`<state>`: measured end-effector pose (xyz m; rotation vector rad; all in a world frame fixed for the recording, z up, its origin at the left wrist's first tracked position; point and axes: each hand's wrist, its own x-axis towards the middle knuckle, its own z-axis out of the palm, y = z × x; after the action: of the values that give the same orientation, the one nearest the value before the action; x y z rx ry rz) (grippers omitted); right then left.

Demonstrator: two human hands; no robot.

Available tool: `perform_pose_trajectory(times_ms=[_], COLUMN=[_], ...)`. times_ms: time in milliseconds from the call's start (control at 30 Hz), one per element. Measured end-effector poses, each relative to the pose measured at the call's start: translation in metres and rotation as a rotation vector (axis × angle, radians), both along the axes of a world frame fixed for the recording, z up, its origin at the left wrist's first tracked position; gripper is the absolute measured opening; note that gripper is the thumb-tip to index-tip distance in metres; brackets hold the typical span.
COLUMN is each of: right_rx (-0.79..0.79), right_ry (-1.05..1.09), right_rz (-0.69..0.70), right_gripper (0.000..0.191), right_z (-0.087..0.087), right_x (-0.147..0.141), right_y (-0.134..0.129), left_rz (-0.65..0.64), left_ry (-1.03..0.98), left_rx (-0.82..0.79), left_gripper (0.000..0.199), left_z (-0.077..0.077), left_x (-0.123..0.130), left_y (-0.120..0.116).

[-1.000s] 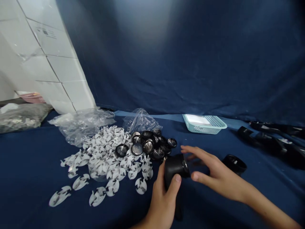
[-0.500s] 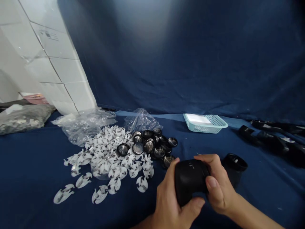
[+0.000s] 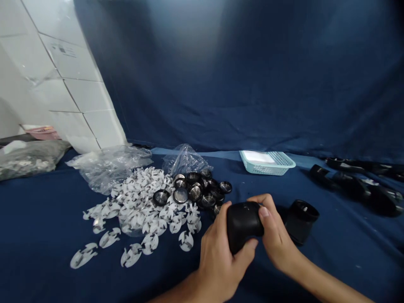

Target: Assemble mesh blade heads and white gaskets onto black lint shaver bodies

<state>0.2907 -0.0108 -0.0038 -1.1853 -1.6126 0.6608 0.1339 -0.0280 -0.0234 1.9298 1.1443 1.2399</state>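
My left hand (image 3: pixel 219 252) wraps round a black, rounded plastic housing (image 3: pixel 242 223), thumb underneath and fingers behind it. From the other side, my right hand (image 3: pixel 275 235) grips the housing's right end between thumb and fingers. What lies inside that end is hidden by my fingers. Just beyond my right hand, a second black hollow housing (image 3: pixel 301 223) stands on the blue cloth with its round opening up. Black round caps with metal mesh (image 3: pixel 195 192) are heaped behind my left hand. Left of them spreads a pile of white bladed plastic pieces (image 3: pixel 145 202).
Crumpled clear plastic bags (image 3: pixel 110 162) lie behind the white pile. A light blue basket (image 3: pixel 268 169) holding white paper stands at the back. More black parts (image 3: pixel 356 187) lie at the right. A filled bag (image 3: pixel 33 160) sits far left, beside white boxes (image 3: pixel 85 94).
Both hands have shifted slightly left and up with the black housing, which is turned a little. My right hand sits closer round its end. The view has shifted slightly.
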Motion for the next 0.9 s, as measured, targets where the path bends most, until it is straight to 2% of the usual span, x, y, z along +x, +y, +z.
perform_pose_trajectory(times_ms=[133,200,267,367,433,500,600,733,900], right_rx=[-0.043,-0.003,0.057,0.103,0.138,0.182,0.205,0.213,0.252], right_ry=[0.081,0.154,0.214,0.233,0.2,0.144,-0.009,-0.246,-0.251], right_rz=[0.016,0.022,0.051,0.157,0.219,0.267,0.342,0.384,0.407], right_gripper=[0.031,0.031,0.034,0.037,0.04,0.042,0.044,0.041,0.042], right_z=[-0.001,-0.005,-0.01,-0.013,-0.009,-0.001,0.017,0.037,0.04], right_x=[0.001,0.003,0.005,0.009,0.011,0.013,0.018,0.024,0.024], right_y=[0.001,0.002,0.004,0.004,0.0,-0.007,-0.017,-0.026,-0.025], left_rz=[-0.129,-0.147,-0.096,-0.012,0.0,-0.025,-0.102,-0.16,-0.11], left_ry=[-0.235,-0.246,-0.154,0.042,0.152,0.21,0.239,0.27,0.221], left_rx=[-0.155,-0.153,-0.051,0.243,0.463,0.613,0.681,0.7,0.854], left_gripper=[0.069,0.072,0.072,0.06,0.057,0.06,0.06,0.047,0.03], left_z=[0.002,0.002,0.0,-0.002,-0.002,0.0,0.004,0.009,0.009], left_x=[0.002,0.002,-0.002,-0.014,-0.023,-0.03,-0.034,-0.032,-0.029], left_y=[0.005,0.006,0.008,0.012,0.015,0.017,0.015,0.014,0.017])
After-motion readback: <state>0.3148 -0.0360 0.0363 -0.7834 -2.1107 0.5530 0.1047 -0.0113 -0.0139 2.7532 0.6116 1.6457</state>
